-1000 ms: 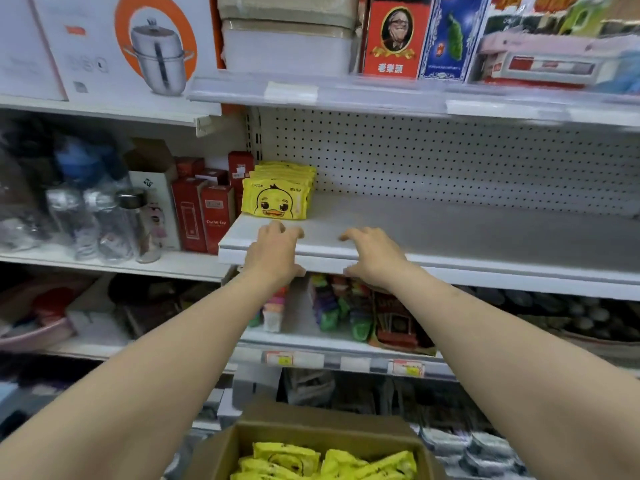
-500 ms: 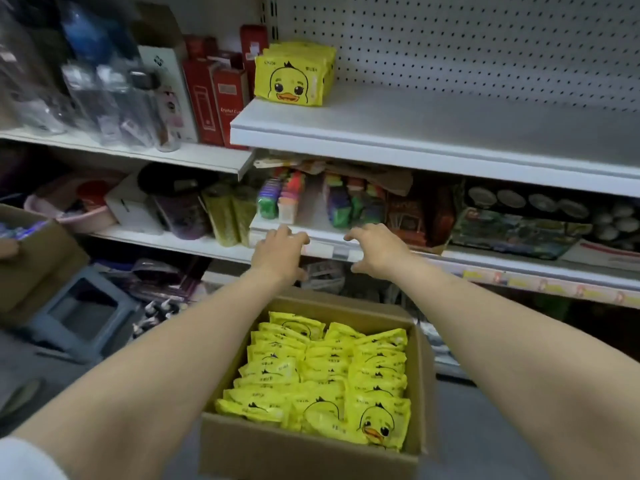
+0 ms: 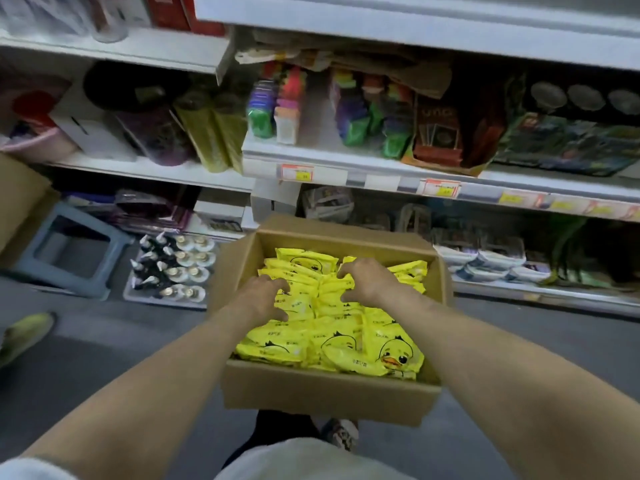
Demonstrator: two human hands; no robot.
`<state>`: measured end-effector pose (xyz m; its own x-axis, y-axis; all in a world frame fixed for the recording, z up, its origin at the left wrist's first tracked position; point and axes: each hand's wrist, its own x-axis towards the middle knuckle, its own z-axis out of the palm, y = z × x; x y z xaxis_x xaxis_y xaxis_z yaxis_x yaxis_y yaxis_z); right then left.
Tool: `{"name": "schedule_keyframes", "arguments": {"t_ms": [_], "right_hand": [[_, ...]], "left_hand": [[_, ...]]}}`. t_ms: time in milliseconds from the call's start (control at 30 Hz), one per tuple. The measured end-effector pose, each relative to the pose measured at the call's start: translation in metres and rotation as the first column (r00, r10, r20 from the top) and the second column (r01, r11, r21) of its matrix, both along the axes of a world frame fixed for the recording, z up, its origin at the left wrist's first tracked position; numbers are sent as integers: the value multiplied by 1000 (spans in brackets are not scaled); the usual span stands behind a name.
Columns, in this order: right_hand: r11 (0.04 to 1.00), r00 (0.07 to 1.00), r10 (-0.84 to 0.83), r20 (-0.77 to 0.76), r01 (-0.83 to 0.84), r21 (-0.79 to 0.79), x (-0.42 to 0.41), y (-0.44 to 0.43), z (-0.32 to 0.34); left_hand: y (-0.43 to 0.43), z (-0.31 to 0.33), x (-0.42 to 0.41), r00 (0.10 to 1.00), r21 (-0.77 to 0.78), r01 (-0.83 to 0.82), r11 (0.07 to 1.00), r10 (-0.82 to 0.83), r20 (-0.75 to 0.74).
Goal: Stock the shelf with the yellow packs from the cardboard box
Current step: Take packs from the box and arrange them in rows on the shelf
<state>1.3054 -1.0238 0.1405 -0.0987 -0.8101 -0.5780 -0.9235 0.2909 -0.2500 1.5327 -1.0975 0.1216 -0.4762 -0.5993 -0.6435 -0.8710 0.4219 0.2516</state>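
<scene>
Over the cardboard box (image 3: 329, 393), left hand (image 3: 266, 301) and right hand (image 3: 369, 282) grips seem clamped on crosswise yellow packs (image 3: 377, 348).

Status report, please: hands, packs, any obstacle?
Left hand and right hand in the box, curled onto the packs; grip unclear. No pack lifted yet. Nothing blocks the box.

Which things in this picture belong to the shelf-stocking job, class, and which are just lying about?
Job: yellow packs; cardboard box; left hand; right hand.
Lying about: plastic stool; tray of bottles; green shoe; price tag.
</scene>
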Motion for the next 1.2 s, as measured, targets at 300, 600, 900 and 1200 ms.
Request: {"name": "schedule_keyframes", "arguments": {"t_ms": [300, 600, 900, 1200], "right_hand": [[919, 903, -320, 288, 221, 327, 10, 40, -73], [785, 710, -583, 395, 366, 500, 3, 66, -103], [816, 738, -542, 403, 345, 465, -2, 75, -120], [894, 903, -315, 293, 179, 410, 7, 89, -124]], "left_hand": [[8, -63, 40, 998, 435, 48, 899, -61, 18], [7, -89, 45, 998, 528, 29, 849, -58, 38], [10, -106, 43, 999, 508, -47, 860, 45, 16], [8, -108, 32, 974, 432, -155, 888, 211, -84]]}}
